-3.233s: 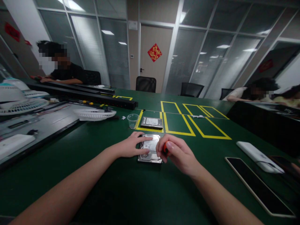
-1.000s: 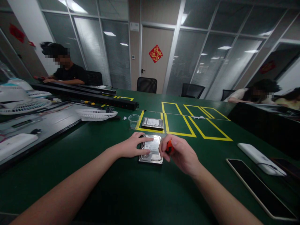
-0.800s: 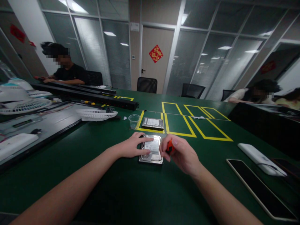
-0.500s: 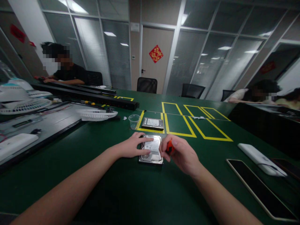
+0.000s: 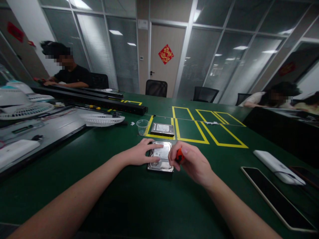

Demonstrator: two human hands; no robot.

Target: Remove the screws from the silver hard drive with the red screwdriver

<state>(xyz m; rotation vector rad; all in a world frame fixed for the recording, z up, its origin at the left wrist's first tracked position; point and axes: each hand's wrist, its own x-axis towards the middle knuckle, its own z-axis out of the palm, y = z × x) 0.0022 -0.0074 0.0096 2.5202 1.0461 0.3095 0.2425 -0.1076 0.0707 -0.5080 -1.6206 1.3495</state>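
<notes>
Edges: the green-topped desk shows its near edge at the lower left of the frame; the silver rectangular metal hard drive, lying flat at the centre, is well apart from it. Green surface runs from the drive to the bottom of the frame, between the two forearms. Just beyond the drive, a second dark-edged metal hard drive lies within yellow tape outlines, with a clear plastic cup just beside it. At lower right lies a black-screened phone with a pale rim.

Writing: both drives bear white labels, print too small to read. A red diamond-shaped sign, upper centre, carries gold characters.

Grip: the left hand rests on the drive's left side, fingers and thumb spread apart. The right hand, at the drive's right side, is clamped round an orange-and-black tool handle; its working end is hidden, so contact with the drive cannot be told
</notes>
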